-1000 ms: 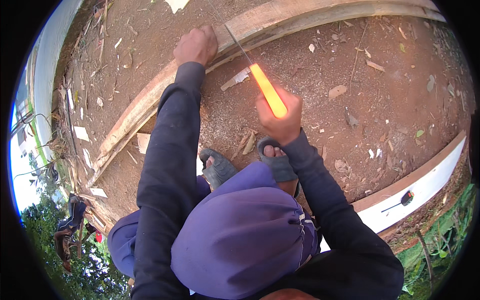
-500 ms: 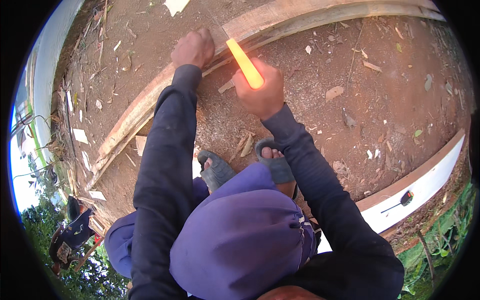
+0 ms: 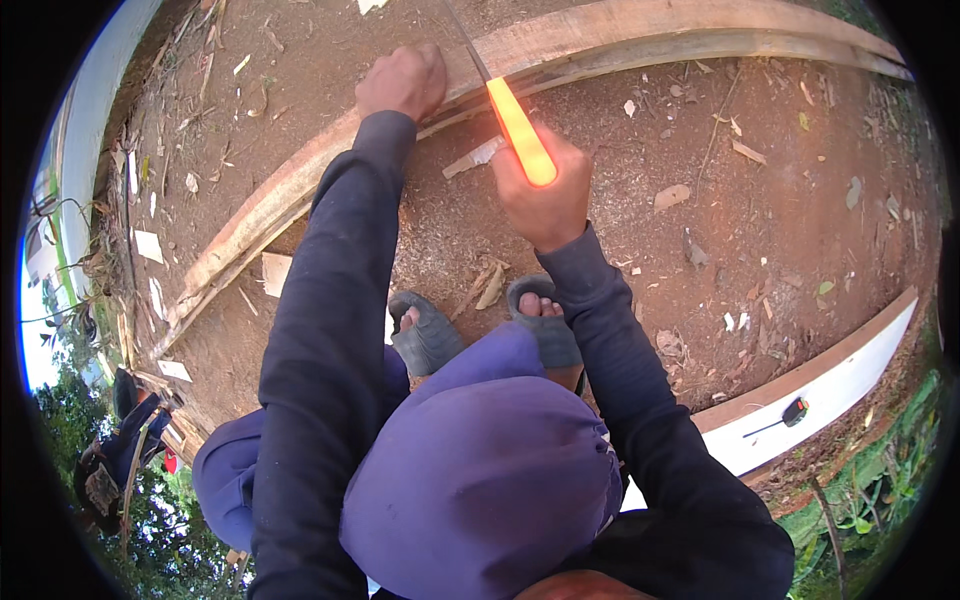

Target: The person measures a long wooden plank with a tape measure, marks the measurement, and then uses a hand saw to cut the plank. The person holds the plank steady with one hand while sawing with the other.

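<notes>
A long wooden beam (image 3: 620, 32) crosses the ground in front of me, bent by the lens. My left hand (image 3: 403, 82) presses on it with curled fingers; the fingertips are hidden behind the knuckles. To the right, my right hand (image 3: 548, 190) is closed round the bright orange handle of a handsaw (image 3: 521, 133). The thin blade is seen almost edge-on, slanting away from the handle across the beam, just right of my left hand. Whether its teeth are in a cut cannot be made out.
My sandalled feet stand on brown soil strewn with wood chips and dry leaves. A white board (image 3: 860, 385) lies at the right, bearing a small dark tool with an orange mark (image 3: 795, 411). A pale wall (image 3: 105, 90) runs along the left; plants grow at the lower right.
My right hand and the saw have drawn back slightly to the right, and more of the blade shows. My left hand stays on the beam. The whole view has shifted a little.
</notes>
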Demonstrator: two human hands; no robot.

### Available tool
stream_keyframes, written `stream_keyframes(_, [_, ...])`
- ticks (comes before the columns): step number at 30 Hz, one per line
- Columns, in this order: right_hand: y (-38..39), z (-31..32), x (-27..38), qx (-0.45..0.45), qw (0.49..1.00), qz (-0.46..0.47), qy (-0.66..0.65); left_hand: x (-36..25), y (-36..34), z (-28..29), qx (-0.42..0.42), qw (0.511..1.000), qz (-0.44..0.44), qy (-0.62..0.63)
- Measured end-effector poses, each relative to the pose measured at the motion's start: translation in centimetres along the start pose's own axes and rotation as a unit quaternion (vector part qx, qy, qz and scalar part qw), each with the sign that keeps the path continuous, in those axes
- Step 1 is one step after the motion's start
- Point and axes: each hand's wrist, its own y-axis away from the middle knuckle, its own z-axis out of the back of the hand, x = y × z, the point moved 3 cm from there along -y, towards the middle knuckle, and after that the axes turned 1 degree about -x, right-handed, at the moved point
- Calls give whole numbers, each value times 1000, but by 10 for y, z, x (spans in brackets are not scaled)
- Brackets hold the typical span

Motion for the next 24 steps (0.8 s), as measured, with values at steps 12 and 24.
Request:
stream_keyframes(12, [-17,-2,4,-13,999,33,-7,-19,4,20,28,999,22,22])
stream_keyframes(24, [33,34,13,53,998,3,39,-5,1,4,19,1000,11,0])
